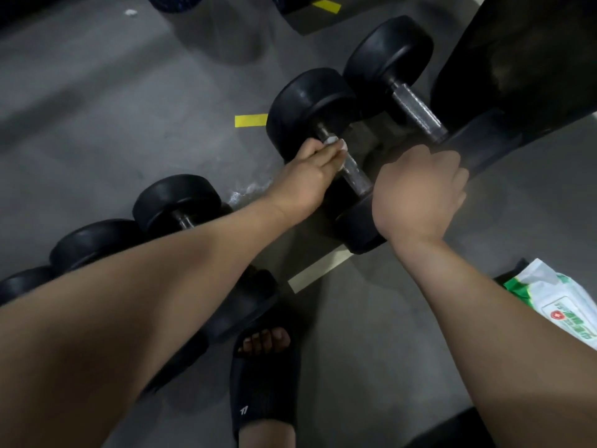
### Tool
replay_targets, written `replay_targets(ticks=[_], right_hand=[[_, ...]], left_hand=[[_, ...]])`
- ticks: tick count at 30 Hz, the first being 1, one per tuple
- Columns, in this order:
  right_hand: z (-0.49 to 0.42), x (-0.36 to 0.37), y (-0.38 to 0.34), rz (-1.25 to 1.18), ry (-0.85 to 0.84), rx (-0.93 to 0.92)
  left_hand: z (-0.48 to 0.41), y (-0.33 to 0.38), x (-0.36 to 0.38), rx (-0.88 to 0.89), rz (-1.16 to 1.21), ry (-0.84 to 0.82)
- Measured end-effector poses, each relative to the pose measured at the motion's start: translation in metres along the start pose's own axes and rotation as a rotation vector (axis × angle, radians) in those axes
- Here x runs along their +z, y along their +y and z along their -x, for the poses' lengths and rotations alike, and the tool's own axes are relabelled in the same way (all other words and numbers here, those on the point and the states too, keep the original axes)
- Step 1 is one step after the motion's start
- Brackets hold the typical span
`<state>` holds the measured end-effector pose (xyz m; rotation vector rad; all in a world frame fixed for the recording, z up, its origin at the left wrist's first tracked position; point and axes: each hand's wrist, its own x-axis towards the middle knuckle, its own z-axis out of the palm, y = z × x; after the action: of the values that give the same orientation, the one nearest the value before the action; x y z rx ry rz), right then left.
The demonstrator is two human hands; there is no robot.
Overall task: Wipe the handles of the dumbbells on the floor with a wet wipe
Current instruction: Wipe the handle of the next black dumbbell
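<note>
Wiping is under way on the middle dumbbell [310, 108], just above centre toward 12 o'clock: the left hand [305, 181] pinches a white wet wipe [335, 144] against the far end of its handle [355, 176], so most of that bar looks still to do. The right hand [420, 192], at 3 o'clock, has curled fingers; whether it grips anything I cannot tell. The far dumbbell [391, 56] at 1 o'clock and the row of dumbbells [177, 202] at 8 o'clock give no sign of being wiped. A wipe pack [565, 305] lies at 4 o'clock.
</note>
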<state>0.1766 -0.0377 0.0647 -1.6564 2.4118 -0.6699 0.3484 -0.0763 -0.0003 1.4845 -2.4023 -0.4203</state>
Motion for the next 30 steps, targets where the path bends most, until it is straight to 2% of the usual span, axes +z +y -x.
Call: replay_targets(ticks=[2, 4, 6, 10, 12, 16, 17, 21, 23, 26, 30], right_hand=[[0.0, 0.0, 0.0, -0.002, 0.0, 0.004], [0.0, 0.001, 0.0, -0.012, 0.003, 0.001], [0.0, 0.0, 0.0, -0.012, 0.009, -0.002], [0.001, 0.001, 0.0, -0.008, 0.02, -0.007], [0.001, 0.0, 0.0, -0.023, 0.023, -0.004], [0.0, 0.0, 0.001, -0.04, 0.008, 0.003], [0.0, 0.0, 0.001, -0.041, 0.008, 0.003], [0.0, 0.0, 0.002, -0.04, 0.006, 0.006], [0.0, 0.0, 0.002, -0.04, -0.003, 0.006], [0.0, 0.0, 0.002, -0.045, -0.002, 0.007], [0.0, 0.0, 0.004, -0.059, 0.01, 0.001]], left_hand=[[-0.006, -0.003, -0.006, -0.053, 0.036, 0.01], [-0.015, 0.0, -0.004, -0.129, 0.098, 0.096], [-0.017, 0.011, -0.001, -0.124, 0.029, 0.079], [-0.013, 0.018, -0.014, 0.234, -0.037, -0.078], [-0.021, 0.018, -0.021, 0.341, -0.081, -0.067], [-0.041, 0.011, -0.035, 0.102, -0.083, -0.147], [-0.042, 0.014, -0.035, 0.093, -0.091, -0.161], [-0.031, 0.016, -0.032, 0.283, -0.054, -0.193], [-0.032, 0.012, -0.033, 0.224, -0.097, -0.22], [-0.025, 0.014, -0.033, 0.151, -0.071, -0.141], [-0.004, 0.032, -0.024, 0.324, 0.055, -0.103]])
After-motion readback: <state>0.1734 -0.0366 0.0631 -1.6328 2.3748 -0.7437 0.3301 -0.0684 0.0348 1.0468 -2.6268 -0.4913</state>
